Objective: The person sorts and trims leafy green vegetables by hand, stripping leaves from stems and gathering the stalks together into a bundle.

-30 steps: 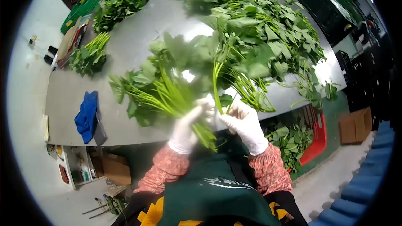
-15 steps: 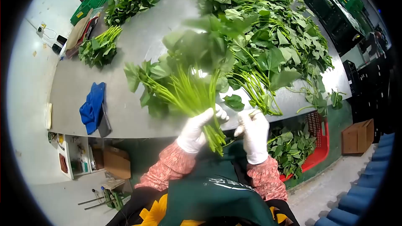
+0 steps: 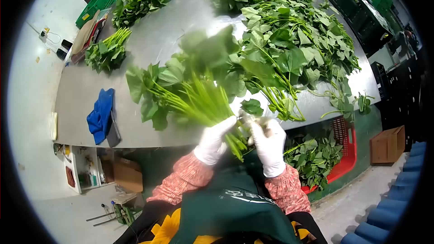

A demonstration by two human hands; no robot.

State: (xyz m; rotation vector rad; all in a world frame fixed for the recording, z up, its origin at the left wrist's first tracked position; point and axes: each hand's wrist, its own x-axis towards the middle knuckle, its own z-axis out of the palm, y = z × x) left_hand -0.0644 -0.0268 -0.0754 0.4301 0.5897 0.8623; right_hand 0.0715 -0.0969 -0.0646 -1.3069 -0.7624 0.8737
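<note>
My left hand (image 3: 211, 143), in a white glove, is wrapped round the stems of a leafy green bunch (image 3: 203, 99) near the table's front edge. The stem ends stick out below the fist, and the leaves fan out above it, partly blurred. Just right of the stem ends is my right hand (image 3: 267, 140), gloved too, with its fingers bent together; whatever lies between its fingertips is too blurred to make out. A loose leaf (image 3: 252, 107) lies on the metal table (image 3: 135, 86) beyond my right hand. A big pile of leafy stems (image 3: 294, 31) covers the table's right side.
Two smaller bunches, one leafy (image 3: 140, 3) and one with stems up (image 3: 107, 50), lie at the left. A blue cloth (image 3: 100, 115) sits near the left front edge. Below the table at right is a red crate (image 3: 348, 153) with greens; a cardboard box (image 3: 388, 145) stands beyond.
Since half a second ago my right hand has moved slightly left, closer to the held stems. A second ago it held a single leafy stem, which now shows no longer in it.
</note>
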